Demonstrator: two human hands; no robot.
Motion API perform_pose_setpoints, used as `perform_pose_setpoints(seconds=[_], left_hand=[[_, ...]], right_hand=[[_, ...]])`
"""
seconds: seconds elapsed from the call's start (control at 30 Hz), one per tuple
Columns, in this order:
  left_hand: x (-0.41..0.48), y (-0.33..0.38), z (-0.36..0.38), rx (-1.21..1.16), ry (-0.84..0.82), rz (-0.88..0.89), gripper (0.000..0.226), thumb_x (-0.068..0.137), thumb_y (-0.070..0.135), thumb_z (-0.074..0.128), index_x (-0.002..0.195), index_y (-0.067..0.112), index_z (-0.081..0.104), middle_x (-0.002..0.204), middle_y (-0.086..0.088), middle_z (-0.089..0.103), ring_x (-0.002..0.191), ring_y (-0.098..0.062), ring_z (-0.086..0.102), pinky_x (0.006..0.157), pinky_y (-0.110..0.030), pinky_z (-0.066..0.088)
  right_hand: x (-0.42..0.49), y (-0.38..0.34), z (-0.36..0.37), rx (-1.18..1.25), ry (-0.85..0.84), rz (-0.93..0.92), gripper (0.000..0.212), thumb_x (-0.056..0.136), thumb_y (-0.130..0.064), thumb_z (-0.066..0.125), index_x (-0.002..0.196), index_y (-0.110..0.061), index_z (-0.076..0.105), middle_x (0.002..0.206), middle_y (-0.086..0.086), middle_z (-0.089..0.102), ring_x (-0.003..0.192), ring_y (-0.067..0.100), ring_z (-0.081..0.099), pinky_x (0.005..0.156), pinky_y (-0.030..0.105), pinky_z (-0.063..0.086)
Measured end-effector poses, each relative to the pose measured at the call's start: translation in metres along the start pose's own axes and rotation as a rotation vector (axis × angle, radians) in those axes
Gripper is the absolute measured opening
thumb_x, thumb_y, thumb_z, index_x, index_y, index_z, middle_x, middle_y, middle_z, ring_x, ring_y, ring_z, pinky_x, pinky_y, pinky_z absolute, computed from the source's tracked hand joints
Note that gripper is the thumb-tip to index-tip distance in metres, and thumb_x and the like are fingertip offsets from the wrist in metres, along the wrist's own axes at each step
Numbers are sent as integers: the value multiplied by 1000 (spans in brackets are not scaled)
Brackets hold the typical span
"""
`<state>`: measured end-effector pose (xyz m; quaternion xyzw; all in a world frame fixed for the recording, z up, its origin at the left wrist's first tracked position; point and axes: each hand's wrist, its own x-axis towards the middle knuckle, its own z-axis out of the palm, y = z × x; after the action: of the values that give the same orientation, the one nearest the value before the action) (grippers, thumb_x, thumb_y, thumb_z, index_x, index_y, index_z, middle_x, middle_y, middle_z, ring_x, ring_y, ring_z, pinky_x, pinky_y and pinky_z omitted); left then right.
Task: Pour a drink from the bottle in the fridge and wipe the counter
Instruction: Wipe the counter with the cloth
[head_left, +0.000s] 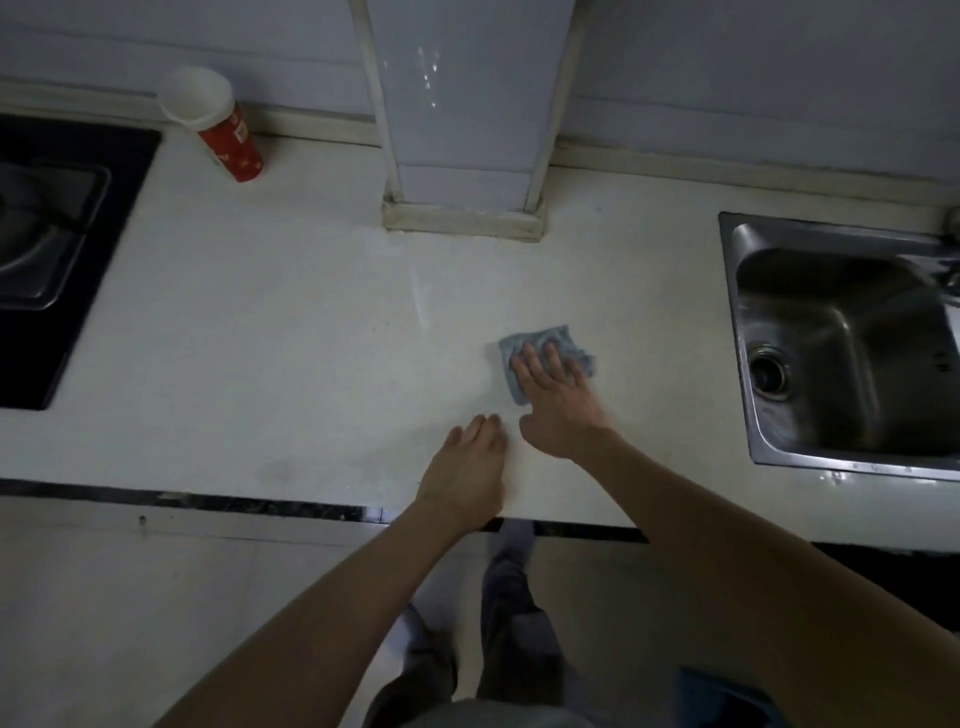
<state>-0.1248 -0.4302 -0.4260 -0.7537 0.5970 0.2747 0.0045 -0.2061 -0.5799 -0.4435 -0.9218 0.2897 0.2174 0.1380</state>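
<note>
Small crumpled grey-blue cloth (556, 340) under right grip (558, 395), white stone counter (260, 338).
Cloth lies on counter left of stainless steel sink (857, 312); right grip flat, fingers straight, pressing it. Left grip (467, 467) flat too, palm down on counter, further left of sink, near front edge. Tall red-and-white paper cup (218, 130) far left of sink, by back wall; its white print too blurred to read.
</note>
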Motion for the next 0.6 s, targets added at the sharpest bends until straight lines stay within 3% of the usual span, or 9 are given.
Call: perform_pose_setpoints(seconds=[0.1, 0.17, 0.37, 0.5, 0.6], left_hand=[[-32, -28, 4, 61, 76, -72, 43, 86, 8, 50, 129, 4, 51, 141, -12, 40, 130, -27, 38, 108, -37, 37], [-49, -49, 6, 57, 83, -81, 39, 86, 9, 53, 125, 7, 53, 142, -9, 40, 132, -25, 38, 107, -36, 38], [-65, -68, 7, 9, -31, -21, 57, 95, 14, 50, 147, 5, 30, 163, -13, 9, 151, -28, 8, 121, -42, 19], [-69, -73, 7, 9, -40, -21, 72, 92, 19, 58, 153, 9, 21, 164, -10, 5, 152, -26, 6, 122, -40, 17], [-68, -75, 2, 13, -41, -7, 73, 91, 21, 62, 153, 11, 24, 164, -7, 9, 151, -23, 10, 121, -38, 23]], right_hand=[[-33, -25, 23, 24, 10, 30, 82, 91, -31, 44, 155, -17, -6, 161, 2, -18, 146, 26, -23, 119, 43, -13], [-56, -47, 40, 51, 10, 69, 82, 90, -30, 44, 155, -18, -5, 161, 2, -17, 146, 25, -23, 119, 43, -13], [-88, -110, 65, 79, 25, 161, 84, 88, -39, 39, 155, -13, -4, 162, 8, -14, 146, 32, -20, 119, 46, -10], [-91, -144, 67, 107, 15, 193, 87, 91, -41, 41, 154, -9, -9, 159, 15, -20, 143, 37, -25, 118, 50, -12], [-91, -150, 70, 101, 16, 209, 86, 91, -41, 41, 154, -10, -9, 158, 16, -22, 143, 38, -27, 118, 51, -12]])
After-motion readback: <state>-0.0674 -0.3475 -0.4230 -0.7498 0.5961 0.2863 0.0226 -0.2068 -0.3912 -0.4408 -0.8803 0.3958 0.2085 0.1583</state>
